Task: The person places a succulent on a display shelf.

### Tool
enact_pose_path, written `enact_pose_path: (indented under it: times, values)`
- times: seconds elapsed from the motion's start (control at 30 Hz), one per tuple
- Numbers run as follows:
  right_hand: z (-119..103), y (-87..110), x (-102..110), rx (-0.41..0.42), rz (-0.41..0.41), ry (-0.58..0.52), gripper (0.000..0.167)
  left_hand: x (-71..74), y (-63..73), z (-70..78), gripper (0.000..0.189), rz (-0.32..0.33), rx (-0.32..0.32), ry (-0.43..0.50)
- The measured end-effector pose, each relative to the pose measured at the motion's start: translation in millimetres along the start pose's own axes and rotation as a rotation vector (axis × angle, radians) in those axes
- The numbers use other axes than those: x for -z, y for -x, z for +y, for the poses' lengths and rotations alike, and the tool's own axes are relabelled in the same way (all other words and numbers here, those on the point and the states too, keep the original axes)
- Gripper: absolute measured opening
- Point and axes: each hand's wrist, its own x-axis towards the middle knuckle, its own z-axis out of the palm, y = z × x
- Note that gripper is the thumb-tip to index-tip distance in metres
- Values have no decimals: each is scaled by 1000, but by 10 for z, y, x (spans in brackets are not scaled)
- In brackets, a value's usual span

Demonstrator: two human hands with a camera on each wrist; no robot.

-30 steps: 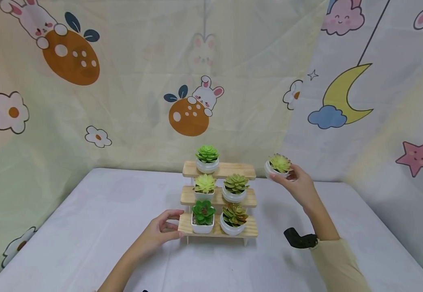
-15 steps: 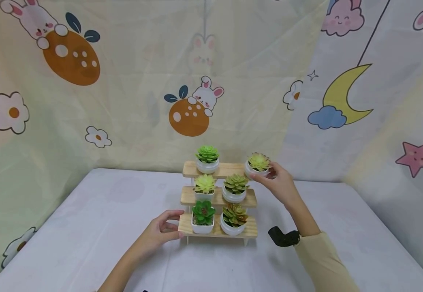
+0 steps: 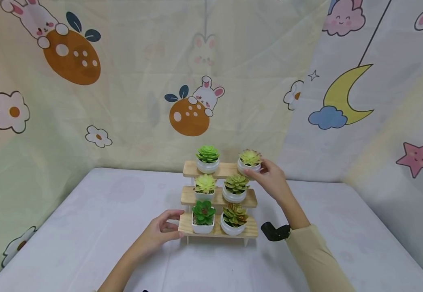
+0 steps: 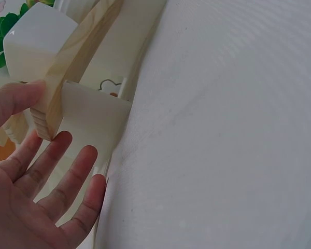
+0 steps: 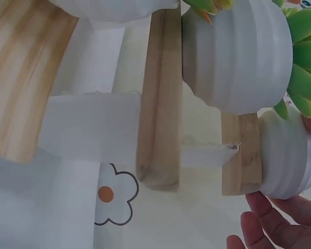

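Observation:
A three-tier wooden plant stand (image 3: pixel 216 231) with white supports bears small potted succulents. My right hand (image 3: pixel 272 180) grips a round white pot with a pale green, pink-tipped succulent (image 3: pixel 250 157) at the right end of the top shelf. In the right wrist view that pot (image 5: pixel 286 150) sits right at the shelf board (image 5: pixel 242 155), fingers beneath and beside it. At the bottom shelf's left end, my left hand (image 3: pixel 162 228) holds the board. The left wrist view shows its thumb (image 4: pixel 20 97) on the board's face (image 4: pixel 67 67) and fingertips by the end.
A bright green succulent (image 3: pixel 208 155) stands at the top left. Two more pots share the middle shelf, and a dark green succulent (image 3: pixel 203 213) and a brownish one (image 3: pixel 235 215) the bottom. A white cloth (image 3: pixel 124 202) covers the table; a printed curtain (image 3: pixel 135 101) hangs behind.
My right hand has carried the pale green succulent leftward from beside the stand onto the right end of the top shelf. My left hand has stayed at the bottom board.

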Motion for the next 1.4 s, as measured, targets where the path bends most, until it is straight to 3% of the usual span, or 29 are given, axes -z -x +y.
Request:
enact_pose_path:
  times: [0.57,0.87,1.4]
  values:
    - [-201,-173,-53,37,-70,97,55,15,5,21,59,13,0,-3]
    - [-289,-198,-87,44,-115,96,53,10,18,14,58,13,-4,-4]
    - [-213,-212,-98,73,-140,51,51,-10,27,35,58,14,6,-16]
